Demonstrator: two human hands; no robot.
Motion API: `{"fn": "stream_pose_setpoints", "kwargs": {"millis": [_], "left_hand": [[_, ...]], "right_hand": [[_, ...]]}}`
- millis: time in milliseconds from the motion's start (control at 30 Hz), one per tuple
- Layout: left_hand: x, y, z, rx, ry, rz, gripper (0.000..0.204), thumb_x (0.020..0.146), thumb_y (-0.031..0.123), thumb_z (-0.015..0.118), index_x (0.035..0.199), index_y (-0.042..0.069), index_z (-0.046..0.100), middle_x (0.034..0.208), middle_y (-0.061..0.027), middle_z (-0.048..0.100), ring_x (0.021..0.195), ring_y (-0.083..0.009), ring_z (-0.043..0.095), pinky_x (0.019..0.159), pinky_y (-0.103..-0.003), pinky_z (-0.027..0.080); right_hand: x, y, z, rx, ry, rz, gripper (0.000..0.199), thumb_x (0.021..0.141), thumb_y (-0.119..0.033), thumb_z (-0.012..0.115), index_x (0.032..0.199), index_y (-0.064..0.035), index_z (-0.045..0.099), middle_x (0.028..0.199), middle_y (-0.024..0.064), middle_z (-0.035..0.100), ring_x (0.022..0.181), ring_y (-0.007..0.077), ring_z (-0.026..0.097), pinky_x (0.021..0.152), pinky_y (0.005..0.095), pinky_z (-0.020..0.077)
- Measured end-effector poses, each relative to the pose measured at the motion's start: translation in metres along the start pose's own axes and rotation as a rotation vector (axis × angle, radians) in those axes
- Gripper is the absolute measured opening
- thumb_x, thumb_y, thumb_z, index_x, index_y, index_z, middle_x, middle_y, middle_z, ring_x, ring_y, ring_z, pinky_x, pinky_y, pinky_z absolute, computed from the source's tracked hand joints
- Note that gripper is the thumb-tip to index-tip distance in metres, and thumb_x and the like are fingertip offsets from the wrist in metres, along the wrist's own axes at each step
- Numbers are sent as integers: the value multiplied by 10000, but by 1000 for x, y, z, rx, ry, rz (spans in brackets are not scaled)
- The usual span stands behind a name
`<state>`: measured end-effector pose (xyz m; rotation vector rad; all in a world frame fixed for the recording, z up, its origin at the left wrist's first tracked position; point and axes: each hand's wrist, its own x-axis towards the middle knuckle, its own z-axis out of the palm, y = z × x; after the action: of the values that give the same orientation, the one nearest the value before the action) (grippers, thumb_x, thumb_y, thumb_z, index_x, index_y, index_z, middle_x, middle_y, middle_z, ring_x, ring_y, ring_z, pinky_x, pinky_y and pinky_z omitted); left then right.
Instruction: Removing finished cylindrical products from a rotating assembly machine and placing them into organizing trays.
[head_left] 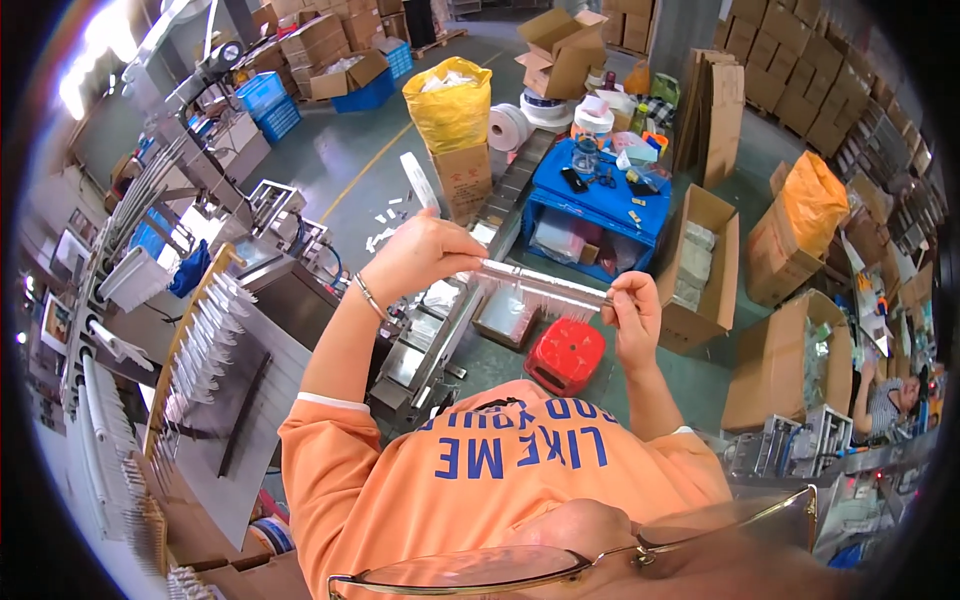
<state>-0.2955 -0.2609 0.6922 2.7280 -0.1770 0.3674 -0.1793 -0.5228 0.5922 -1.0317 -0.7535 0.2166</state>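
Observation:
A long, narrow silvery strip [545, 283] stretches between my two hands in front of my chest. Thin, translucent pieces hang in a row along its lower side; their exact kind is too small to make out. My left hand [432, 252], with a bracelet at the wrist, pinches the strip's left end. At the other end, slightly lower, the fingers of my right hand [635, 305] are closed on it. Below the strip sit a shallow box [507, 318] with a shiny top and a red plastic stool [565, 357].
A metal conveyor [425, 335] runs ahead on my left. Beyond the stool stands a cluttered blue table [560, 185], with an open carton [712, 290] of packed bags to its right. On my left, a wooden-edged rack [185, 350] carries rows of white pieces.

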Motion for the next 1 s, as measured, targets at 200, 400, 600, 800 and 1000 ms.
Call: {"fn": "stream_pose_setpoints", "kwargs": {"millis": [200, 400, 600, 800, 1000], "left_hand": [[-5, -4, -15, -272, 327, -61, 132, 784, 107, 584, 893, 99, 658, 839, -27, 655, 820, -171, 608, 1014, -473, 220], [-10, -3, -6, -123, -2, -42, 132, 752, 130, 635, 882, 121, 657, 939, 1, 640, 909, -173, 586, 1003, -525, 194], [-13, -6, -9, -176, 220, -106, 162, 733, 150, 658, 892, 119, 656, 972, -11, 634, 941, -192, 574, 999, -551, 182], [-29, -26, -12, -127, 40, -76, 236, 760, 156, 615, 991, 105, 628, 940, -52, 632, 924, -211, 574, 976, -443, 277], [-34, -23, -6, -606, 379, -23, 345, 736, 151, 644, 1066, 70, 589, 1027, -97, 582, 991, -226, 526, 909, -317, 359]], "right_hand": [[2, -2, -2, 52, 4, 25, 102, 872, -24, 435, 966, -56, 458, 787, 7, 475, 599, 56, 441, 546, 175, 358], [4, -1, 1, 49, -9, 0, 93, 872, -32, 438, 960, -53, 458, 782, 12, 482, 585, 56, 439, 533, 179, 352], [6, 2, 0, 43, 22, -31, 100, 871, -32, 419, 950, -65, 471, 798, 11, 510, 552, 43, 418, 488, 165, 330], [4, -1, 0, 52, 66, -34, 99, 867, -32, 419, 946, -60, 472, 784, 19, 519, 536, 40, 413, 481, 158, 325], [4, 0, -2, 73, 62, -34, 93, 865, -38, 426, 943, -61, 472, 782, 21, 519, 529, 37, 408, 474, 154, 317]]}}
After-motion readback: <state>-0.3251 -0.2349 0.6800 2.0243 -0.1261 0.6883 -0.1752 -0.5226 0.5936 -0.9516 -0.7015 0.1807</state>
